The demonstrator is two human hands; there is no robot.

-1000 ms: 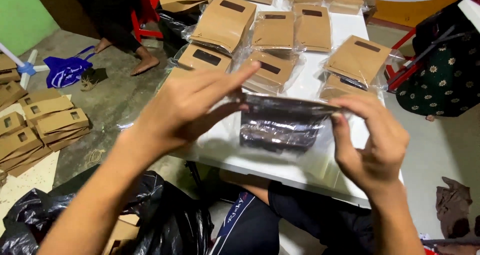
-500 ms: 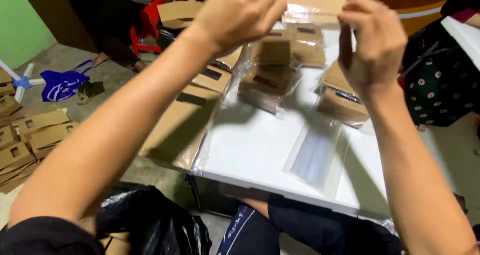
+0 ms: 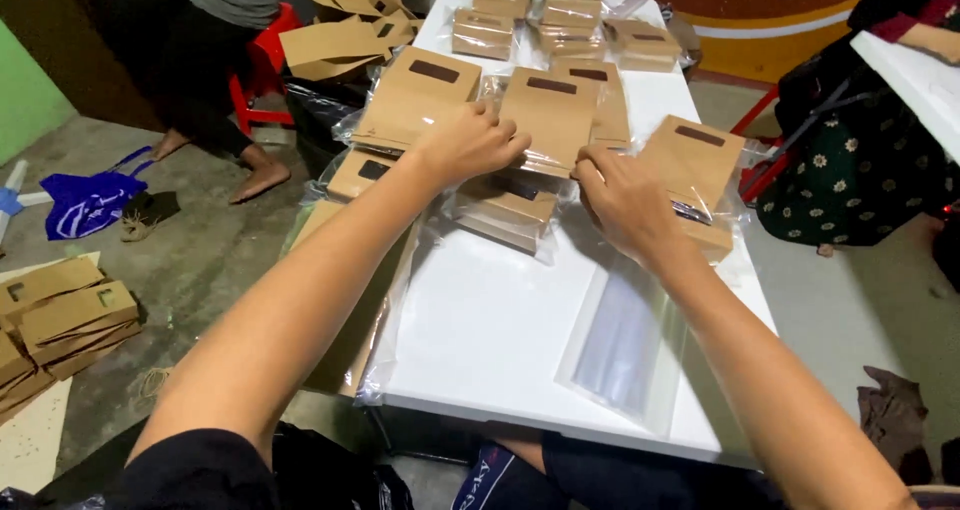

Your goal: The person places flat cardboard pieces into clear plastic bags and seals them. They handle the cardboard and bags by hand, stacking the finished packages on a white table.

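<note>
Both arms are bare from the shoulder area down to the left hand (image 3: 468, 146) and right hand (image 3: 625, 202). A black sleeve (image 3: 200, 470) covers the left upper arm. Neither wrist nor any finger shows jewellery.

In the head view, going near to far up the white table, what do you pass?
Empty clear plastic sleeve → both hands, left hand and right hand, on a wrapped brown paper bag → far stacks of wrapped bags.

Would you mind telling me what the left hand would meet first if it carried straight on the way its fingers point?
Probably the kraft pouch in clear wrap: the left hand points its fingers right at the pouch's lower edge, seemingly touching already.
</note>
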